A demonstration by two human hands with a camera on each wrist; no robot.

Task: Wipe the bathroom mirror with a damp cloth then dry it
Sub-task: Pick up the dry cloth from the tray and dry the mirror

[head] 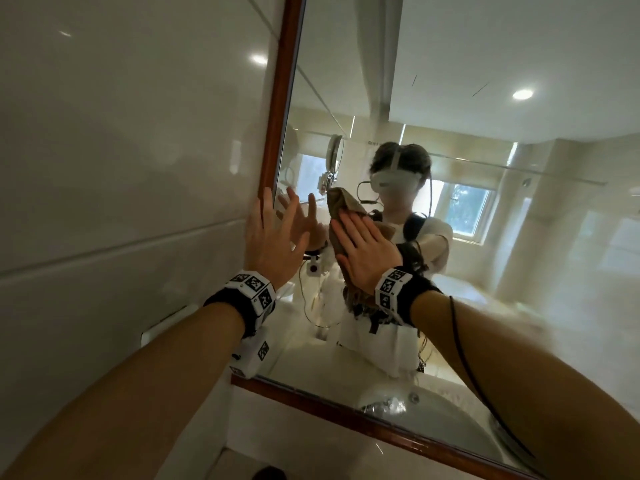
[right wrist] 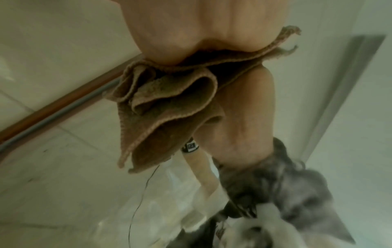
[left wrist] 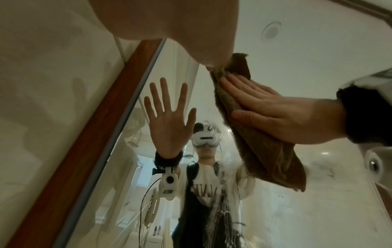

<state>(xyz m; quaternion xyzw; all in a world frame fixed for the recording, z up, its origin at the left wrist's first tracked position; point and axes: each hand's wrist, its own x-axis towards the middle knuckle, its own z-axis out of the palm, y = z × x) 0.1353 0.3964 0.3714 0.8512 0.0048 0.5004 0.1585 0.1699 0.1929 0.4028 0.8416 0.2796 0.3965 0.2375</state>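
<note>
The right hand (head: 367,252) lies flat, fingers straight and together, pressing a brown cloth (head: 343,206) against the mirror (head: 485,237) near its left side. The left hand (head: 273,244) rests beside it with fingers spread, palm on the glass, its outer fingers touching the wooden frame (head: 277,98) at the left edge. To the right and above, the glass stretches wide with nothing on it. Wet streaks (left wrist: 220,206) show on the glass below the cloth. Beneath the frame's bottom rail sits a white basin (head: 415,441); tiled wall (head: 121,150) flanks the left.

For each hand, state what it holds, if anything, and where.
Right hand presses the brown cloth flat against the mirror; no grip. Left hand holds nothing.
</note>
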